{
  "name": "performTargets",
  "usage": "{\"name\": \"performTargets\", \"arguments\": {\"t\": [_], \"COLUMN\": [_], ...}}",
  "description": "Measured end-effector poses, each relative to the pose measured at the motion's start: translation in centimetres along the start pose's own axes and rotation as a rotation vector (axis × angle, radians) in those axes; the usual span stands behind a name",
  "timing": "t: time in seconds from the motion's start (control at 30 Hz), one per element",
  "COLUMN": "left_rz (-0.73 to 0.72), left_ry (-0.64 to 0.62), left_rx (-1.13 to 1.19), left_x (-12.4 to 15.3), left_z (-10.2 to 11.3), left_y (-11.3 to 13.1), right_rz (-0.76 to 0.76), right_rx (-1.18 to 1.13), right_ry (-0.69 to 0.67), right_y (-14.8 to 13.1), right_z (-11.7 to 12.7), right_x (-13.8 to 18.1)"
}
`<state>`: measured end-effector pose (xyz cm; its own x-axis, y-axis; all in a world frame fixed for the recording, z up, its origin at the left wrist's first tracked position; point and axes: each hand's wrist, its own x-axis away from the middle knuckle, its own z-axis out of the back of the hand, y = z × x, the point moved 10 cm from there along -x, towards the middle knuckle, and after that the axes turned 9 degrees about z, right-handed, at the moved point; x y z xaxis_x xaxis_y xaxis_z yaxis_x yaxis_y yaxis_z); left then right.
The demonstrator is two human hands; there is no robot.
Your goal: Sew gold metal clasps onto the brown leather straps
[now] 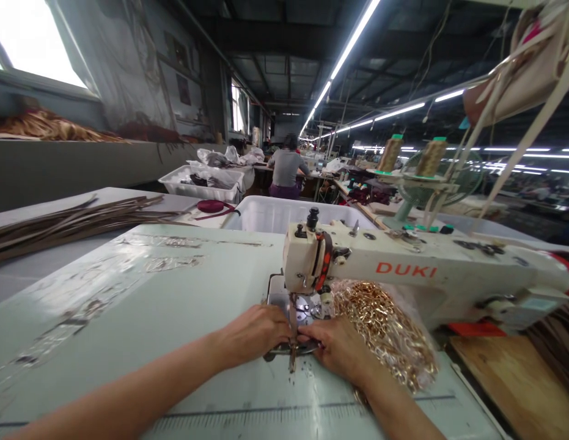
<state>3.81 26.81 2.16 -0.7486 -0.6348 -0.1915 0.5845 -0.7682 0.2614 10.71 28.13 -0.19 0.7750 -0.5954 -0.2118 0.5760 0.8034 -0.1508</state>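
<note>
A narrow brown strap [293, 318] stands under the needle area of the white sewing machine [357, 256], with what looks like a gold metal clasp [292, 362] at its near end. My left hand [261, 333] comes in from the left, its fingers closed on the strap's left side. From the right, my right hand [337, 345] pinches the same strap with thumb and forefinger. Both sets of fingertips are close together over the metal needle plate [277, 292], partly hiding the strap. Just beyond my right hand lies a clear plastic bag of gold chain [380, 324].
Long brown strips [82, 223] lie at the left, near a maroon tape roll [211, 206]. A white bin [288, 208] stands behind the table. Thread cones [389, 153] rise at the right above the machine. A wooden board [517, 373] is at right. A person [286, 168] sits farther back.
</note>
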Motion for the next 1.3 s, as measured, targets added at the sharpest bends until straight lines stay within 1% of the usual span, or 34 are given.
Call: {"name": "performTargets", "arguments": {"t": [0.17,0.3,0.47,0.63,0.77,0.83,0.93,0.97,1.07,1.13,1.23,1.3], "left_rz": [-0.048,-0.025,0.001,0.054,0.168,0.125,-0.027,-0.053,-0.031,0.008,0.068,0.112], "left_ry": [0.025,0.054,0.093,0.133,0.150,0.129,0.051,0.031,0.007,0.005,0.009,0.008], "left_rx": [0.032,0.094,0.149,0.140,0.104,0.001,-0.174,-0.211,-0.287,-0.348,-0.425,-0.452], "left_x": [-1.2,-1.9,-2.2,-2.2,-2.3,-2.6,-3.2,-3.3,-3.5,-2.8,-0.7,1.4], "left_z": [0.7,1.0,0.9,0.6,0.7,0.6,-0.5,-0.9,-1.7,-2.0,-1.9,-1.3], "left_y": [-0.9,-2.5,-4.3,-5.5,-7.2,-7.0,-5.6,-5.3,-4.8,-4.4,-3.6,-3.0], "right_rz": [-0.065,-0.086,-0.076,-0.073,-0.082,-0.078,-0.064,-0.059,-0.048,-0.049,-0.054,-0.062], "right_rx": [0.016,0.004,-0.009,-0.014,-0.019,-0.020,-0.008,-0.001,0.016,0.020,0.014,0.011], "right_ry": [-0.021,-0.026,-0.008,0.011,0.001,0.003,0.010,0.014,0.029,0.041,0.059,0.061], "right_y": [0.6,1.0,1.1,1.1,1.0,0.9,0.6,0.5,0.2,0.1,0.1,0.0], "right_z": [-0.1,-0.3,-0.4,-0.1,-0.1,0.0,0.3,0.4,0.7,0.8,1.3,1.9], "right_x": [-0.1,0.0,0.0,-0.1,-0.1,-0.1,-0.1,-0.1,0.0,0.2,0.3,0.5]}}
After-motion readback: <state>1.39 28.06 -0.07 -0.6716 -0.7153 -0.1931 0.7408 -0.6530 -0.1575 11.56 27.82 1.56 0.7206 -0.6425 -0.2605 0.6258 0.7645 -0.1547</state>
